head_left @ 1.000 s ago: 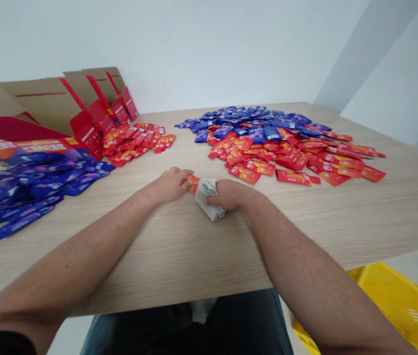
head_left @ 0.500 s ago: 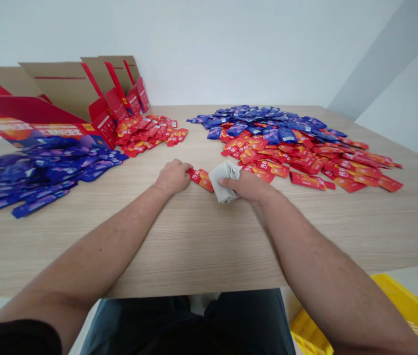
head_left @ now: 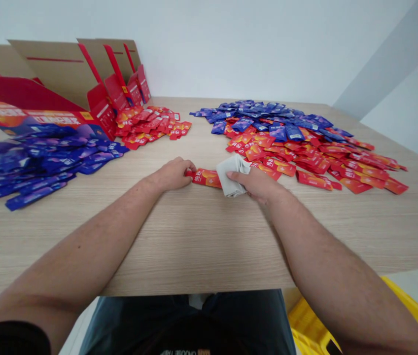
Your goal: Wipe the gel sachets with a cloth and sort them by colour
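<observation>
Left hand point(head_left: 172, 174) curled narrow against the left end of a red-orange sachet point(head_left: 204, 178) lying flat; firmness of grip not confirmable. Right hand point(head_left: 255, 185) closed over a folded grey cloth point(head_left: 231, 176), just beside the sachet's right end. Both on the wooden surface point(head_left: 194, 241). Red sachets point(head_left: 307, 165) and blue sachets point(head_left: 264, 118) heaped ahead right; further heaps left, before open cardboard cartons point(head_left: 101, 91).

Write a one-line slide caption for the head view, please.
Left hand holds a red sachet, right hand presses a folded white cloth onto it.
</observation>
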Motion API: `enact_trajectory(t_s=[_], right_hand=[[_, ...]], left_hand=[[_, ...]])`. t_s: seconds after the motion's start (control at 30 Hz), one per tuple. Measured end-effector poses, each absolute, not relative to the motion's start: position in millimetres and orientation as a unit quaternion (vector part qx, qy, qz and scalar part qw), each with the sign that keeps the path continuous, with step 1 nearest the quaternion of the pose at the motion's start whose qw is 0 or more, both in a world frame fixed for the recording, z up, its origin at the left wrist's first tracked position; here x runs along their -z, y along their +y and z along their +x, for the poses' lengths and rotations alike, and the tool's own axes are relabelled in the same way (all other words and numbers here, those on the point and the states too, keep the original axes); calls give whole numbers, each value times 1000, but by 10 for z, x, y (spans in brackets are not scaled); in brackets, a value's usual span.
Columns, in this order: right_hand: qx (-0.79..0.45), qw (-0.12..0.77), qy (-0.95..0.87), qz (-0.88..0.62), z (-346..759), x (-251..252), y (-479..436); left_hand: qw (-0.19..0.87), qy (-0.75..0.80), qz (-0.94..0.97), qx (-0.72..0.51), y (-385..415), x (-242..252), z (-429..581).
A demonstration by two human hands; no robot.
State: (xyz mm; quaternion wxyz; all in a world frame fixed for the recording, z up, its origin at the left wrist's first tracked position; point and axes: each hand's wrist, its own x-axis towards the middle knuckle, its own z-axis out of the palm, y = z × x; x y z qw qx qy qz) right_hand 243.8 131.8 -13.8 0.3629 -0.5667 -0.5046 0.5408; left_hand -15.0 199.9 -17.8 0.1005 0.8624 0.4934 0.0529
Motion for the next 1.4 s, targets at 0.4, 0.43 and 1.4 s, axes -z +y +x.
enact_trajectory(t_s=[0.4, 0.43, 1.4], right_hand=[[-565, 395, -475, -547, 2418, 121, 1281], [-563, 396, -476, -548, 2420, 127, 1282], [-100, 218, -739, -630, 2225, 76, 1156]], left_hand=[[214, 524, 822, -69, 1788, 83, -147], [217, 531, 817, -60, 1769, 67, -134], [409, 516, 733, -171, 1509, 113, 299]])
